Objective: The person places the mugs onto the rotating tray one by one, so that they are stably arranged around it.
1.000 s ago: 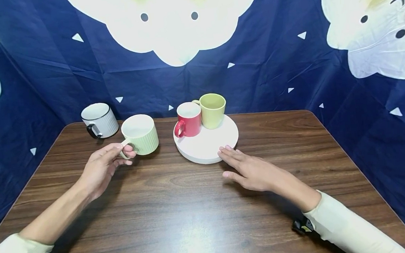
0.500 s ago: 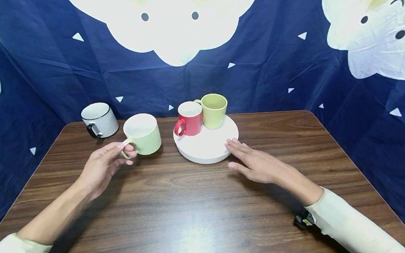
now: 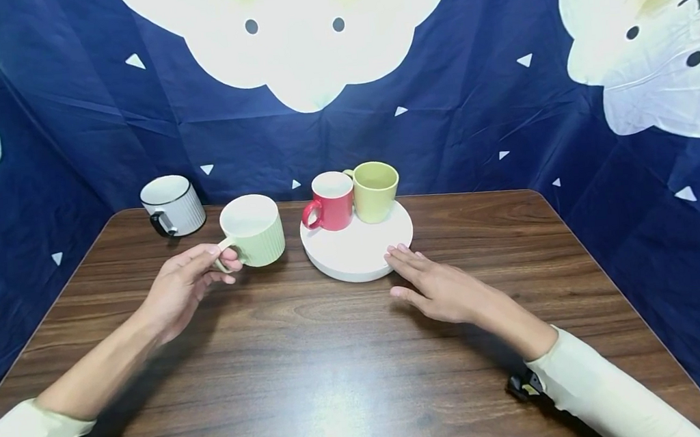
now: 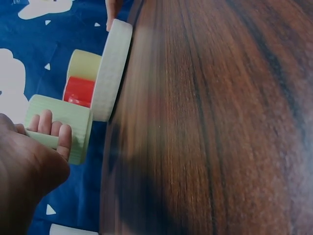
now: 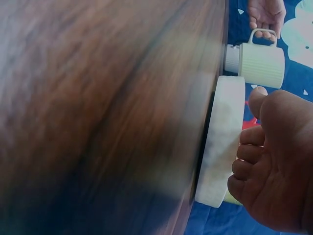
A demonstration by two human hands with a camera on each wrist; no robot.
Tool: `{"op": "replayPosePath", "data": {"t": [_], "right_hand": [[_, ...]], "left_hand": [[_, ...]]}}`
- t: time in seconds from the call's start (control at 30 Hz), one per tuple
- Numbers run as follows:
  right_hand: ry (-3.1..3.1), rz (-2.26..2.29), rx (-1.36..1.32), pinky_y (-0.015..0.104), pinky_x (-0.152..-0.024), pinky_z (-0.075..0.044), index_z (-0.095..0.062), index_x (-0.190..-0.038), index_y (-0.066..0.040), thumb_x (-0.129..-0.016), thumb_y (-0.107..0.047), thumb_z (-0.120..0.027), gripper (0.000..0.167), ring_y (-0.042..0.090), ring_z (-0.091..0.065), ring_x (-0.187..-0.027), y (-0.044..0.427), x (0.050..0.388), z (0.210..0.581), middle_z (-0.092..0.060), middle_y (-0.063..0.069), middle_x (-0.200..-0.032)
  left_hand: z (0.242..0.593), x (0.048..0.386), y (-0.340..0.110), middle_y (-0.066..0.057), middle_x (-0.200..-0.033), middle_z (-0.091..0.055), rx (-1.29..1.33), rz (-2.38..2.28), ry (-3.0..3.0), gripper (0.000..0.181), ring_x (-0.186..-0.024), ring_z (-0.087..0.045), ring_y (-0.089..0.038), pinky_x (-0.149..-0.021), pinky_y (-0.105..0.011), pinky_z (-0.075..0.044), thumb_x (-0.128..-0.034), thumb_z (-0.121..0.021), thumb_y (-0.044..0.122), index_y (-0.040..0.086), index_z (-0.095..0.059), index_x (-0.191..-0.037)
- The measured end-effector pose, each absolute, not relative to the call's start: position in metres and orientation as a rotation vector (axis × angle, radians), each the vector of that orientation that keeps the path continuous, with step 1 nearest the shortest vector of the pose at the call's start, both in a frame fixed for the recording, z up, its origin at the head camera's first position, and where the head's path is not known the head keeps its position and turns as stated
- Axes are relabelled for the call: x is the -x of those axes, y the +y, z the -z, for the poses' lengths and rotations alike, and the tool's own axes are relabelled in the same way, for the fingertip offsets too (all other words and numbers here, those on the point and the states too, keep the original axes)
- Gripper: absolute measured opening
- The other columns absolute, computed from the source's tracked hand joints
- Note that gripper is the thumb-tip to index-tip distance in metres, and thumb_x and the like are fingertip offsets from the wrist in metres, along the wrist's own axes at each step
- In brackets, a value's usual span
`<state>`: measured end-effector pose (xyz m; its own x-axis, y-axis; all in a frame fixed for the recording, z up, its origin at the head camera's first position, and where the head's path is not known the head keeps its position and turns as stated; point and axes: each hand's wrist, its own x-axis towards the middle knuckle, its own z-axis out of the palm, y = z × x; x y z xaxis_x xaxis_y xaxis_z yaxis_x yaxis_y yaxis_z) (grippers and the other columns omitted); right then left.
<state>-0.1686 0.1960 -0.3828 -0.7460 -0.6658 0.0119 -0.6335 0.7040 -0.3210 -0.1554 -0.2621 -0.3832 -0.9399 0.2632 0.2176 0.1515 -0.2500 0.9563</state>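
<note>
Surface (image 3: 287, 360): carrying white tray (image 3: 353, 254)
Left hand (image 3: 179, 287): pinching pale green mug (image 3: 257, 236) by its handle (image 5: 252, 37)
Right hand (image 3: 442, 288): lying straight-fingered at tray's near right side

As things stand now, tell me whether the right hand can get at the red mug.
Probably yes: the right hand holds nothing, and only the bare top of the round white stand lies between it and the red mug.
</note>
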Motion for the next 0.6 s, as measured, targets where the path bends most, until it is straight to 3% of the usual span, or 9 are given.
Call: {"op": "replayPosePath", "data": {"t": [0.6], "right_hand": [[2.793,0.462,1.101,0.06,-0.142,-0.03,-0.035,-0.176,-0.004,-0.12,-0.041,-0.054,0.07,0.037,-0.028,-0.174,0.188,0.16,0.382,-0.031,0.02,-0.185]], "left_hand": [[0.377,0.155,-0.246,0.0,-0.115,-0.082,-0.528,-2.354,1.904,0.031,-0.106,-0.08,-0.013,-0.09,-0.027,-0.065,-0.122,-0.048,0.011,0.007,-0.079,-0.118]]}}
